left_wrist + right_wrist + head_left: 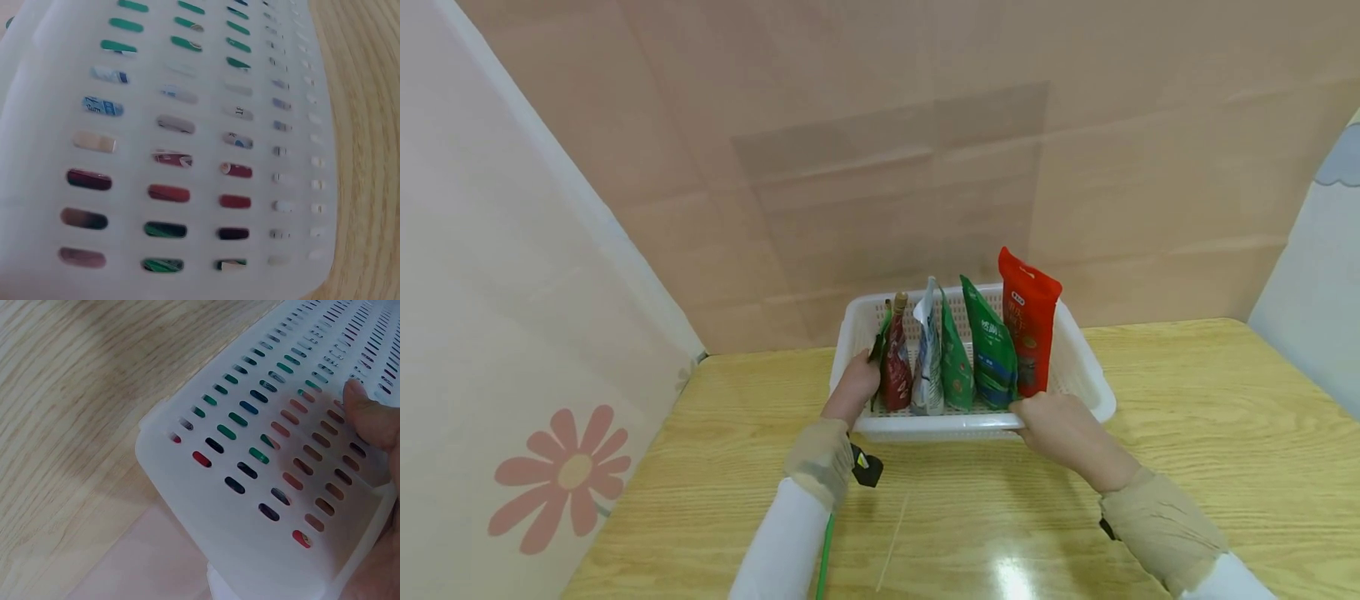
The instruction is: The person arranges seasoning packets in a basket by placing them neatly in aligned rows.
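A white slotted plastic basket (940,423) stands against the back wall with packages upright in a row. My left hand (859,379) grips its left front corner, beside a dark green item (880,350) that the hand partly covers. My right hand (1060,429) holds the front rim toward the right; in the right wrist view its thumb (369,419) lies on the slotted outer wall. Inside stand a dark red pack with a gold-coloured top (897,367), a white-and-blue bag (928,367), a green bag (955,367), a green-and-blue bag (992,350) and a tall red bag (1030,325).
The basket rests on a wood-grain table (1210,417). Brown paper covers the back wall (887,183), and a pale panel with a pink flower (572,475) rises at the left. A thin green strip (825,554) shows beside the left sleeve.
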`<state>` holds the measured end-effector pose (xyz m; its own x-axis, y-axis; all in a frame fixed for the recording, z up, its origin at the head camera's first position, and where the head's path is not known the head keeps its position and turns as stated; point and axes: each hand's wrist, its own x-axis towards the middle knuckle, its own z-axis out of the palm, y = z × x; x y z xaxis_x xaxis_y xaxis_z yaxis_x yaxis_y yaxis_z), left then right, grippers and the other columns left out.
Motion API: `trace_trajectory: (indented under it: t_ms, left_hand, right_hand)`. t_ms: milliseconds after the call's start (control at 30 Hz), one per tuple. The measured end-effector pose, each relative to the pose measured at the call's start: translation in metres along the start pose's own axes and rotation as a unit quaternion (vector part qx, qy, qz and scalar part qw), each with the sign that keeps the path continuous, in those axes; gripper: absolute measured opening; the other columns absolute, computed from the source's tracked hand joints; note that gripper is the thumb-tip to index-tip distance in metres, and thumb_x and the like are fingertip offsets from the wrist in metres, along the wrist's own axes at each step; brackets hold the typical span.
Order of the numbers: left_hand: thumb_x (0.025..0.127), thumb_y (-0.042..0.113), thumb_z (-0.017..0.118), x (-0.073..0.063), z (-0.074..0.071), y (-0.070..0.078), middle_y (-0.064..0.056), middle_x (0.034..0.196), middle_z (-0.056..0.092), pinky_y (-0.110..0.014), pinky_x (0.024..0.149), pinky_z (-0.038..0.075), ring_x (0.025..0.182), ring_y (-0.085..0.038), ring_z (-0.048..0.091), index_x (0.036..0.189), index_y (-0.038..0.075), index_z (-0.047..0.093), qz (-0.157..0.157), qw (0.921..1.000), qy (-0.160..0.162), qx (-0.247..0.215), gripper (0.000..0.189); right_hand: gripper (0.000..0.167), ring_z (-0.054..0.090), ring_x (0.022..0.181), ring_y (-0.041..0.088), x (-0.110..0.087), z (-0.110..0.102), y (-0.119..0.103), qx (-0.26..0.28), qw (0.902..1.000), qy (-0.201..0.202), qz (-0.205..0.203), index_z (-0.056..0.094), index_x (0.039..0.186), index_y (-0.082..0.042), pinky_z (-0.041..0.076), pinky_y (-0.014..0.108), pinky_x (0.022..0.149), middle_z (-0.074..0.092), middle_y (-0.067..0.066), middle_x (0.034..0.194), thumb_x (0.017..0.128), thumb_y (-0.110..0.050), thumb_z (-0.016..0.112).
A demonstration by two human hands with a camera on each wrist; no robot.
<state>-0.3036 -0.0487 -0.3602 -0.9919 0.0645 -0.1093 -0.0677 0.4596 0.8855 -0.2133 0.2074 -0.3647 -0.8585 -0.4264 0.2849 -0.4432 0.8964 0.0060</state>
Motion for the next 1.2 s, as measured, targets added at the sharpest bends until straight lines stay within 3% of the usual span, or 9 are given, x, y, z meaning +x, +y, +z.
trace_trajectory:
  t_ms: [167,300,433,567,733,967,1200]
  left_hand:
    - [0.104,0.025,0.028,0.0017,-0.0011,0.0007,-0.022,0.151,0.033,-0.049,0.115,0.027,0.142,-0.037,0.028,0.146,-0.001,0.027,-0.043,0.9961,-0.028,-0.071,0.050]
    - [0.104,0.032,0.025,0.0054,-0.0016,-0.0004,-0.017,0.159,0.017,-0.049,0.118,0.020,0.147,-0.035,0.016,0.152,0.003,0.015,-0.078,0.9905,-0.027,-0.109,0.056]
    - [0.104,0.031,0.024,0.0070,-0.0017,-0.0003,-0.017,0.157,0.023,-0.048,0.117,0.022,0.145,-0.035,0.021,0.150,0.002,0.021,-0.070,0.9908,-0.022,-0.114,0.054]
    - [0.104,0.028,0.028,0.0078,-0.0015,0.0006,-0.018,0.151,0.033,-0.046,0.115,0.028,0.141,-0.033,0.030,0.145,0.002,0.032,-0.043,0.9892,-0.047,-0.132,0.049]
    - [0.103,0.022,0.030,0.0064,-0.0007,-0.0002,-0.017,0.153,0.031,-0.046,0.115,0.027,0.142,-0.031,0.027,0.147,0.004,0.029,-0.049,0.9829,-0.085,-0.156,0.048]
    - [0.103,0.019,0.029,0.0040,0.0010,-0.0002,-0.018,0.159,0.015,-0.049,0.117,0.023,0.146,-0.035,0.015,0.153,0.007,0.013,-0.069,0.9787,-0.107,-0.161,0.054]
    - [0.102,0.017,0.032,0.0032,0.0000,-0.0017,-0.018,0.153,0.028,-0.048,0.111,0.032,0.140,-0.033,0.030,0.151,0.006,0.019,-0.059,0.9816,-0.103,-0.150,0.052]
  right_hand:
    - [0.024,0.040,0.051,0.011,-0.0002,0.0000,0.0003,0.002,1.0000,0.008,-0.002,0.054,0.064,-0.014,0.035,0.027,0.048,0.042,-0.004,0.055,0.078,-0.006,0.072]
    - [0.024,0.040,0.051,0.011,-0.0005,0.0006,-0.0004,0.001,0.9999,0.010,-0.005,0.053,0.064,-0.014,0.036,0.027,0.047,0.043,-0.005,0.055,0.078,-0.007,0.072]
    - [0.024,0.041,0.052,0.012,-0.0002,0.0008,-0.0011,0.003,1.0000,0.005,-0.003,0.054,0.065,-0.014,0.037,0.028,0.047,0.043,-0.004,0.055,0.078,-0.007,0.072]
    - [0.023,0.041,0.051,0.012,0.0001,-0.0002,-0.0008,0.002,1.0000,0.003,0.002,0.053,0.065,-0.014,0.037,0.028,0.047,0.042,-0.004,0.055,0.077,-0.005,0.072]
    - [0.023,0.040,0.051,0.012,0.0005,-0.0008,-0.0003,0.004,1.0000,0.001,0.004,0.054,0.065,-0.013,0.036,0.027,0.047,0.041,-0.004,0.055,0.077,-0.005,0.072]
    - [0.020,0.042,0.051,0.013,0.0000,0.0003,-0.0005,0.007,0.9999,-0.010,0.011,0.056,0.066,-0.013,0.037,0.028,0.048,0.044,-0.003,0.056,0.078,-0.007,0.071]
    - [0.022,0.042,0.051,0.013,0.0009,0.0005,0.0003,0.012,0.9997,-0.014,0.014,0.055,0.064,-0.015,0.035,0.029,0.047,0.045,-0.004,0.055,0.077,-0.006,0.071]
